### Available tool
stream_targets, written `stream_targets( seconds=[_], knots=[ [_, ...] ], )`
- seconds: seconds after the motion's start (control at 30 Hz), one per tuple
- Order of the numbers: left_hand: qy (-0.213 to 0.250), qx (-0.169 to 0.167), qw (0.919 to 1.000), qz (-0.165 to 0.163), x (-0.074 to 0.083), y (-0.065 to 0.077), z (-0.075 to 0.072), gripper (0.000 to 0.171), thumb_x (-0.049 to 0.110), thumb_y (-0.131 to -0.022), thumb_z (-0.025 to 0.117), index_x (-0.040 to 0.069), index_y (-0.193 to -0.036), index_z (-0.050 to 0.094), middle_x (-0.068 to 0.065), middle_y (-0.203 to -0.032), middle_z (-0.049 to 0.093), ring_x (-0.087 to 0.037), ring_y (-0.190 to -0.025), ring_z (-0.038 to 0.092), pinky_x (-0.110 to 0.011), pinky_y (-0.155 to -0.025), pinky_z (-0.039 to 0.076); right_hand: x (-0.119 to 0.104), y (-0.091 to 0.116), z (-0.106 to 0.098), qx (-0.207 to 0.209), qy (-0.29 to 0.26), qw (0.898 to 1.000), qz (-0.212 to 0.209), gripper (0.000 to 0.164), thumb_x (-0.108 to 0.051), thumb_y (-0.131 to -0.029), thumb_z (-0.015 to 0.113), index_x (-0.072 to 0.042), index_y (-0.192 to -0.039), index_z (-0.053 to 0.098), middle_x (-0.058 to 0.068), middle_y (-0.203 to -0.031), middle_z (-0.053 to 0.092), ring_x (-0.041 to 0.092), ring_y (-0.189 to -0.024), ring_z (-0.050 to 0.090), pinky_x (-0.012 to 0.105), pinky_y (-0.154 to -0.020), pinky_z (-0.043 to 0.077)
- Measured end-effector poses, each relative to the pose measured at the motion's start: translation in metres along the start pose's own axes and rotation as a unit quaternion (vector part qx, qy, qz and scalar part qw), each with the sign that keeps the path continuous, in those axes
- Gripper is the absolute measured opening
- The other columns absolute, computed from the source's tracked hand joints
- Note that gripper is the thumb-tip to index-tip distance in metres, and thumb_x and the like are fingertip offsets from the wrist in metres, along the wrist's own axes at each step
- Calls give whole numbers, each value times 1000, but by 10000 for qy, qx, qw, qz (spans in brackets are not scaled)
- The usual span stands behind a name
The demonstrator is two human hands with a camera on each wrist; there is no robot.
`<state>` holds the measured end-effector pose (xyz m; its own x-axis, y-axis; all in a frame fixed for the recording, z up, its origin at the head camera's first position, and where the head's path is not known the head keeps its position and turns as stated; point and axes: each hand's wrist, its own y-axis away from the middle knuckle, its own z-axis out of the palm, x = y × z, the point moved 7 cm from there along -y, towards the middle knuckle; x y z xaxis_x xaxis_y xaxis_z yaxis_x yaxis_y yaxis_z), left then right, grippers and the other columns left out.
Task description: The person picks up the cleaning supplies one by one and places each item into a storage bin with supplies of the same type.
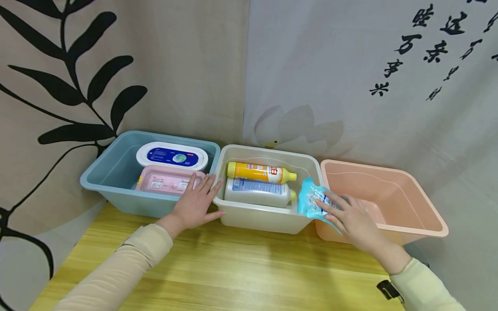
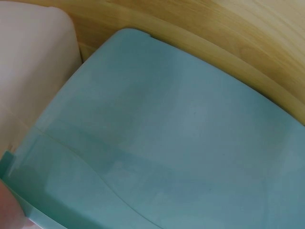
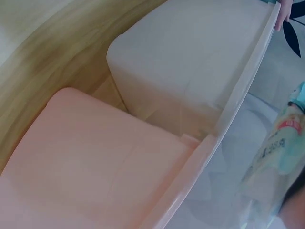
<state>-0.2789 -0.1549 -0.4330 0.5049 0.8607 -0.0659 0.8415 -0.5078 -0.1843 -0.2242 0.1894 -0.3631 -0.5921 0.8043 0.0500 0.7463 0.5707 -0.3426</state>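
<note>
My right hand (image 1: pixel 355 222) holds a light-blue soft plastic pouch (image 1: pixel 311 201) by its side, over the neighbouring rims of the white bin (image 1: pixel 264 218) and the pink bin (image 1: pixel 424 207). In the right wrist view, the printed pouch (image 3: pixel 281 143) shows at the right edge. My left hand (image 1: pixel 192 205) rests with spread fingers at the right front corner of the blue bin (image 1: pixel 136 201), beside the white bin. Its fingertips are near a pink lidded box (image 1: pixel 165 179). Only a bit of that hand (image 2: pixel 7 210) shows in the left wrist view.
Inside the blue bin, a white oval tub (image 1: pixel 173 155) lies behind the pink box. The white bin holds a yellow bottle (image 1: pixel 256 172) and a white bottle (image 1: pixel 258 193), both lying down. All three bins stand side by side on a wooden table (image 1: pixel 241 268), against a curtain (image 1: pixel 194 86).
</note>
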Motion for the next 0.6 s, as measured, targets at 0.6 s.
stream_targets(
  seconds=[0.6],
  knots=[
    [-44, -4, 10000, -15, 0, 0, 0, 88, 67, -86, 43, 9, -149, 25, -18, -154, 23, -35, -141, 27, -56, -116, 0, 42, 1, 4, -47, -104, 9982, 584, 40, -26, -93, 55, -24, -133, 54, 17, -138, 48, 42, -107, 49, 57, -87, 40]
  ],
)
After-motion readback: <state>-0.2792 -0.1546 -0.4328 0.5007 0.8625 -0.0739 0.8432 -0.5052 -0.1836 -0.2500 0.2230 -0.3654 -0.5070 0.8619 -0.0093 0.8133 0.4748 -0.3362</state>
